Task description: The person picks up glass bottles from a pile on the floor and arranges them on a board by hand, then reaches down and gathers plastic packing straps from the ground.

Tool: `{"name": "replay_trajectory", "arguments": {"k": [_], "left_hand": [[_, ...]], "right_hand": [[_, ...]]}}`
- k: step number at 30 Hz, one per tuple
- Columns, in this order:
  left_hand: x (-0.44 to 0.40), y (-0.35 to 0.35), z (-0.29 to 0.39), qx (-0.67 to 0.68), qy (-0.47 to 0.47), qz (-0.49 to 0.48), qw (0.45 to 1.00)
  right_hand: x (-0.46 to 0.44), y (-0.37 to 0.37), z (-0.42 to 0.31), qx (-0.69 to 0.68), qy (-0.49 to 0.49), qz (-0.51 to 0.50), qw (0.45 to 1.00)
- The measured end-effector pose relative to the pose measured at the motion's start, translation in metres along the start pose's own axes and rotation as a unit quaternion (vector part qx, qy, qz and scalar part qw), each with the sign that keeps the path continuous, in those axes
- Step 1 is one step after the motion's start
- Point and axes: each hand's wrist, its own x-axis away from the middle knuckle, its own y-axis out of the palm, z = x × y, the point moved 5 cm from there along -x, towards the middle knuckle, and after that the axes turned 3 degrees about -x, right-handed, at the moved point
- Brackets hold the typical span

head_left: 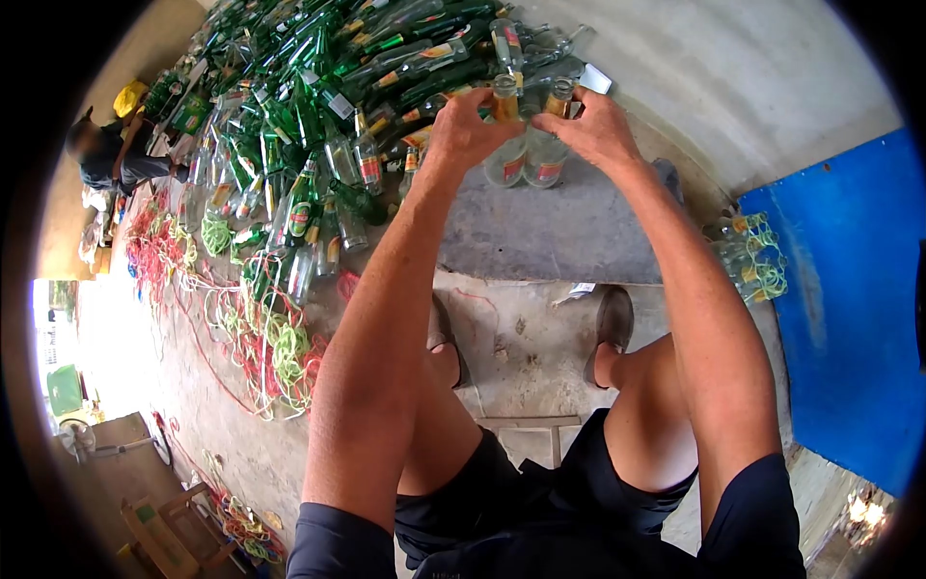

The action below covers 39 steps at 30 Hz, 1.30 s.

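Observation:
Two clear glass bottles stand side by side at the far edge of a low grey slab (550,232). My left hand (468,130) has its fingers closed round the neck of the left bottle (505,166). The neck of the right bottle (546,164) is between the thumb and fingers of my right hand (593,127). The thumbs nearly meet between the two necks. Both bottles are upright and carry red and yellow labels low on the glass. Another clear bottle (506,43) is just beyond them.
A big heap of green and clear bottles (289,116) lies at the upper left, with tangled red and green strings (280,347) below. Tied bottles (752,259) stand right, beside a blue panel (849,309). Another person (121,159) sits far left.

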Motion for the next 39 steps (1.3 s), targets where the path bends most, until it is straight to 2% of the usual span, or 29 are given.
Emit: {"name": "replay_trajectory", "arguments": {"k": [3, 6, 7, 8, 10, 11, 14, 16, 17, 19, 21, 22, 24, 27, 31, 34, 37, 39], "left_hand": [[-0.003, -0.009, -0.012, -0.057, 0.072, 0.026, 0.995], [-0.002, -0.037, -0.033, 0.055, -0.076, -0.027, 0.995], [-0.001, -0.051, -0.038, 0.073, -0.093, -0.047, 0.992], [0.008, -0.076, -0.018, 0.012, -0.143, -0.085, 0.986], [0.008, -0.096, -0.051, 0.030, -0.114, -0.090, 0.989], [0.016, -0.109, -0.065, 0.000, -0.141, -0.108, 0.984], [0.047, -0.121, -0.130, 0.026, -0.213, -0.189, 0.958], [0.080, -0.114, -0.169, -0.017, -0.234, -0.167, 0.958], [0.097, -0.105, -0.188, -0.039, -0.217, -0.201, 0.955], [0.126, -0.067, -0.241, -0.179, -0.109, -0.161, 0.965], [0.152, -0.033, -0.265, -0.202, -0.217, -0.181, 0.938], [0.166, -0.019, -0.283, -0.191, -0.217, -0.145, 0.946], [0.179, 0.000, -0.289, -0.199, -0.305, -0.120, 0.923], [0.189, 0.031, -0.317, -0.203, -0.387, -0.131, 0.890], [0.185, 0.052, -0.330, -0.170, -0.393, -0.072, 0.901], [0.174, 0.064, -0.343, -0.158, -0.431, -0.058, 0.887], [0.165, 0.072, -0.352, -0.172, -0.411, -0.046, 0.894], [0.169, 0.074, -0.358, -0.149, -0.449, -0.077, 0.878]], "right_hand": [[0.000, -0.004, 0.001, 0.037, 0.009, -0.009, 0.999], [0.004, -0.012, -0.002, 0.038, 0.012, -0.034, 0.999], [0.004, -0.015, -0.003, 0.056, -0.009, -0.045, 0.997], [0.004, -0.016, 0.003, 0.053, 0.011, -0.064, 0.996], [0.008, -0.018, 0.013, 0.056, 0.039, -0.097, 0.993], [0.011, -0.018, 0.016, 0.060, 0.046, -0.110, 0.991], [0.022, -0.033, 0.008, 0.084, 0.038, -0.124, 0.988], [0.030, -0.040, 0.001, 0.095, 0.044, -0.142, 0.984], [0.034, -0.044, -0.001, 0.115, 0.037, -0.148, 0.982], [0.041, -0.053, -0.006, 0.158, 0.024, -0.153, 0.975], [0.049, -0.063, -0.011, 0.158, 0.085, -0.173, 0.969], [0.053, -0.066, -0.012, 0.157, 0.115, -0.184, 0.964], [0.059, -0.072, -0.007, 0.156, 0.135, -0.182, 0.961], [0.064, -0.081, 0.000, 0.149, 0.142, -0.153, 0.967], [0.072, -0.088, 0.008, 0.118, 0.139, -0.128, 0.975], [0.073, -0.088, 0.011, 0.102, 0.181, -0.127, 0.970], [0.072, -0.090, 0.020, 0.125, 0.179, -0.134, 0.967], [0.071, -0.090, 0.017, 0.143, 0.178, -0.137, 0.964]]}}
